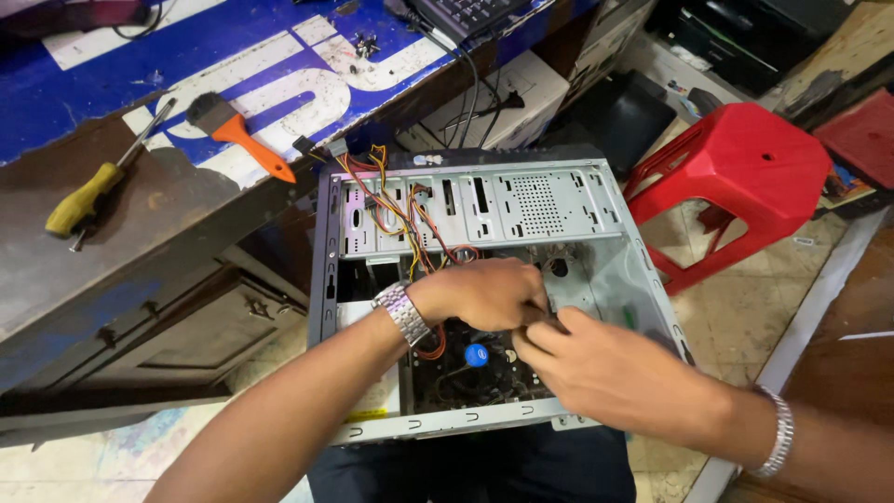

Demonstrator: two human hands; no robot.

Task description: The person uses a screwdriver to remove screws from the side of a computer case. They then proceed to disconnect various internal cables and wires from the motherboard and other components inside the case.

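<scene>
Both hands meet inside an open desktop computer case (596, 270) that lies on its side across the person's lap. The right hand (605, 373) comes in from the near right, a silver bracelet (780, 433) on its wrist; its fingers (545, 328) curl inward around something small at the meeting point, but what they pinch is hidden by the knuckles — I cannot tell whether the grip is closed on a part or only pressing. The left hand (484, 293), with a metal wristwatch (402, 312) behind it, arches over the same spot from the near left, fingers bent down and bunched, their tips hidden too.

Just below the grip sits the dusty motherboard (466, 377) with a round blue sticker (476, 355) beside the left wrist. Beyond the grip, a bundle of yellow, red and orange power cables (396, 210) runs up to the drive bay cage (521, 205).

Judged from this, the work wants steady support: one hand bracing the part while the other works it, wrists kept off the board, loose wires held clear of the fingers.

Further off, on the blue-and-white workbench (93, 102), lie an orange-handled brush (237, 130) and a yellow-handled screwdriver (93, 196) — both well away from the grip. A red plastic stool (745, 177) stands beyond the case to the right.
</scene>
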